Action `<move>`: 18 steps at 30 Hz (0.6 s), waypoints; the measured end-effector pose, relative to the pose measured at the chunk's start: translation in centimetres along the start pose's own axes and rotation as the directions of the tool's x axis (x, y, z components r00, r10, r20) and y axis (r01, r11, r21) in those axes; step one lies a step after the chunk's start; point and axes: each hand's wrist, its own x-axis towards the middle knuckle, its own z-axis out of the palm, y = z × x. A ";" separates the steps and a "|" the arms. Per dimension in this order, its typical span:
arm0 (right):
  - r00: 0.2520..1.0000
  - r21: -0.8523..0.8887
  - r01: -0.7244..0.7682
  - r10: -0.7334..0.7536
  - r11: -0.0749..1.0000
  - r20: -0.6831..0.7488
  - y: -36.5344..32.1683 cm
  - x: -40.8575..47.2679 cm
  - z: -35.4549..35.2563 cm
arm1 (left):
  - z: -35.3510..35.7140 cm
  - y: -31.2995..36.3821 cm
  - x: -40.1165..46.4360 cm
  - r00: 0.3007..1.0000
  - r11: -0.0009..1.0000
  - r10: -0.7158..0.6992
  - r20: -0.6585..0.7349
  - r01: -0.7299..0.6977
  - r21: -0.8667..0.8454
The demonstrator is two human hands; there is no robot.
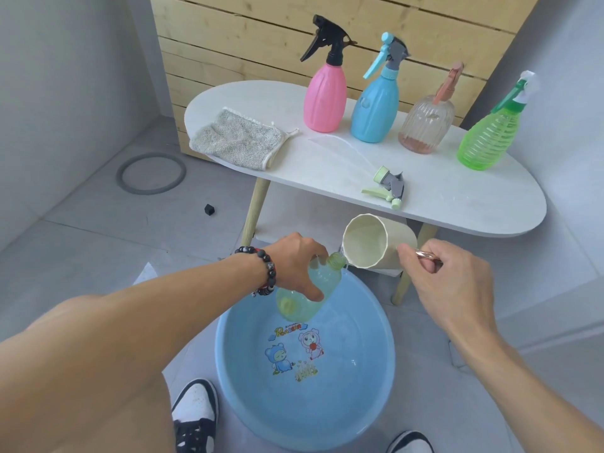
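Note:
My left hand [299, 261] grips a pale green bottle [302, 295] without its spray head, tilted with its open neck up to the right, above a blue basin [305, 416]. My right hand [447, 276] holds the metal handle of a cream cup [376, 240]. The cup is tipped on its side with its rim right by the bottle's neck. The bottle's own pale green spray head [389, 186] lies with its tube on the white table [457, 204].
On the table stand a pink spray bottle [325, 96], a blue one [376, 106], a clear ribbed one [426, 124] and a green one [490, 135]. A grey cloth [237, 138] lies at its left end. A grey ring [151, 173] lies on the floor. My shoes flank the basin.

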 end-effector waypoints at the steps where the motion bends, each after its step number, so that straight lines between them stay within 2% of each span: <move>1: 1.000 -0.003 0.008 -0.008 1.000 -0.005 0.0 0.0 0.0 | 0.0 0.0 0.0 1.000 1.000 0.003 0.001 -0.003 0.007; 18: 0.981 -0.057 0.154 -0.160 0.986 -0.112 0.3 0.2 0.1 | 0.1 0.2 0.0 0.999 0.999 -0.021 0.038 0.019 0.038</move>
